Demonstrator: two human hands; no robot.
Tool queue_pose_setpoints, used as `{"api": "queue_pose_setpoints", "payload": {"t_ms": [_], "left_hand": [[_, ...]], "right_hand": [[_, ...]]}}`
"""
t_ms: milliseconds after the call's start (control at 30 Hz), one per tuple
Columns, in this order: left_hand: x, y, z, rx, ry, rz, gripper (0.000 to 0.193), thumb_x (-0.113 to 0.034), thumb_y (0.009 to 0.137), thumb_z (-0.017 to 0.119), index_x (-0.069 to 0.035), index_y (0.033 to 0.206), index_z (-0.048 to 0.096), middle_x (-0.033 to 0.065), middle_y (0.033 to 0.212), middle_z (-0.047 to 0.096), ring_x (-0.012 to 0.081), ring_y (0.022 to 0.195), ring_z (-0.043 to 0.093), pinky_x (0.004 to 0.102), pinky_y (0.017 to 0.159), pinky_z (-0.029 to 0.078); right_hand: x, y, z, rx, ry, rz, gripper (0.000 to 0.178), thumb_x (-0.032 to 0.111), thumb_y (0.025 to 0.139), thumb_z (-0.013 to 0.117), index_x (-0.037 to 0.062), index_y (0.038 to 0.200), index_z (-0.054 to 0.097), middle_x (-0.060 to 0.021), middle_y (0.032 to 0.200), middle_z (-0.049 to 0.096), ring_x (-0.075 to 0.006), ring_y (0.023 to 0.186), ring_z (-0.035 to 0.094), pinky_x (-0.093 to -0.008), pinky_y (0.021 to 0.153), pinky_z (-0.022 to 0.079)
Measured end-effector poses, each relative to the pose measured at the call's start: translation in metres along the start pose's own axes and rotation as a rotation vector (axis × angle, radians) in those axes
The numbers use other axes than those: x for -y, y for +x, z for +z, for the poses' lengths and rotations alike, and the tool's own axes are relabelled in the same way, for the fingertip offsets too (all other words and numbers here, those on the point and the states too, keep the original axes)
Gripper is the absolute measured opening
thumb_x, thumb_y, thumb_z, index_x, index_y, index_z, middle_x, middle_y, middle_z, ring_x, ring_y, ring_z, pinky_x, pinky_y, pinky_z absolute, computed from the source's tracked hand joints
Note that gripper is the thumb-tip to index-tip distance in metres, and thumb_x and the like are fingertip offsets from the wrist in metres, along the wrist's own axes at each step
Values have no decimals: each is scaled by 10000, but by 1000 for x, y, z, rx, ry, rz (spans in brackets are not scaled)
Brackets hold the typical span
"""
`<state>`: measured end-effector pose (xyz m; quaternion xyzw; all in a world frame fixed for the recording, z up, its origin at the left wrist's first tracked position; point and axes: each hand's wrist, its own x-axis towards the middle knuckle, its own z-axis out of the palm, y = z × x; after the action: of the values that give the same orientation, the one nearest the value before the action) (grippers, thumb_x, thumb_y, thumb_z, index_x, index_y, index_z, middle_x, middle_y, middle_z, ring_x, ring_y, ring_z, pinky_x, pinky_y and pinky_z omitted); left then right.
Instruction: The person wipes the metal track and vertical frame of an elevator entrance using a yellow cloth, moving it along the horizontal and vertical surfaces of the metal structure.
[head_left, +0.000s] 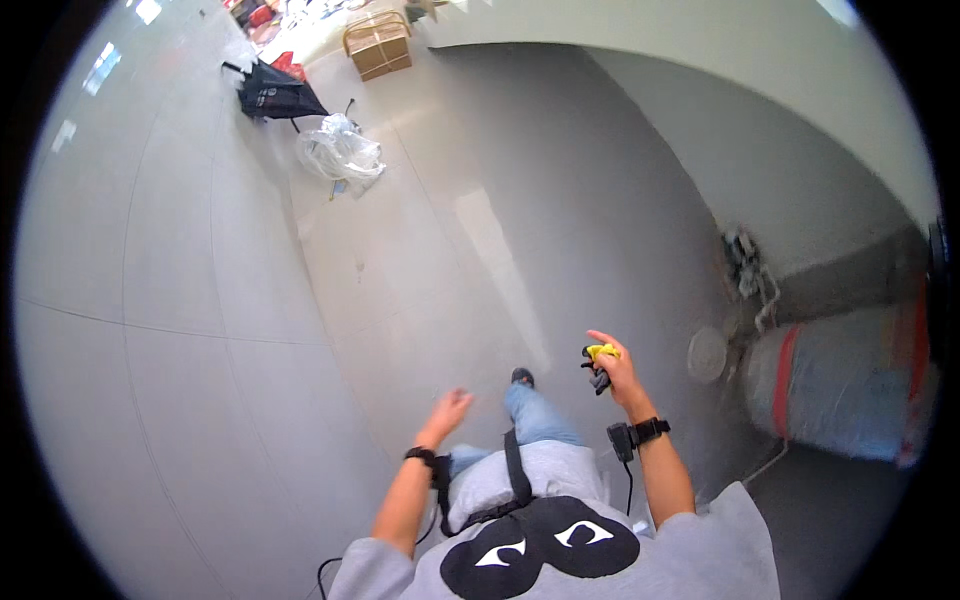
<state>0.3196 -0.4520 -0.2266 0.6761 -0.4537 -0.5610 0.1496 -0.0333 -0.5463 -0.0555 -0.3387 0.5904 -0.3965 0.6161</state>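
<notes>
My right hand (623, 375) is closed around a small yellow-and-black object (602, 352), with the index finger pointing outward. Dark prongs of it stick out beside the fingers; its exact kind does not show. My left hand (453, 410) hangs low over the floor, apart from any object. Motion smears its fingers, and nothing can be seen in it. Both wrists wear black bands, and a small black box on a cable sits by the right one.
Ahead on the tiled floor (400, 240) lie a clear plastic bag (345, 152) and a black umbrella (280, 92) by the left wall. Farther off is a tied cardboard box (380, 50). At right are a wrapped roll (845, 380), a white bucket (707, 354) and pipe fittings (745, 262).
</notes>
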Motion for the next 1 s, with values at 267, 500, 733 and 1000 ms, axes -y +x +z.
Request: {"api": "queue_pose_setpoints", "payload": {"t_ms": [267,500,733,1000], "left_hand": [[164,-58,-131,-372,-524,-656,365,-371,929,579,-12,990,558,69,712,602,158,540,576,294,454,466],[114,38,-199,42,-631,-953,303,-335,904,603,-35,867,629,100,651,631,193,513,597,348,465,485],[-76,409,-421,-196,-46,-156,261,-242,915,573,-20,787,623,55,649,587,143,602,538,354,544,444],[-438,712,-657,-289,-103,362,209,-169,947,548,-13,1070,609,46,822,645,122,736,592,294,690,490]], "right_hand": [[134,267,42,-79,-312,-132,183,196,768,551,43,667,556,-7,646,525,-89,589,456,-255,527,346],[258,435,108,-273,-211,-2,286,311,871,550,94,687,533,-19,636,519,-105,570,455,-282,533,367],[312,538,109,-490,91,31,238,239,863,518,107,675,457,-43,582,476,-149,519,455,-312,465,357],[358,807,214,-446,228,-94,273,251,852,505,65,651,508,-48,553,504,-167,472,497,-322,462,403]]}}
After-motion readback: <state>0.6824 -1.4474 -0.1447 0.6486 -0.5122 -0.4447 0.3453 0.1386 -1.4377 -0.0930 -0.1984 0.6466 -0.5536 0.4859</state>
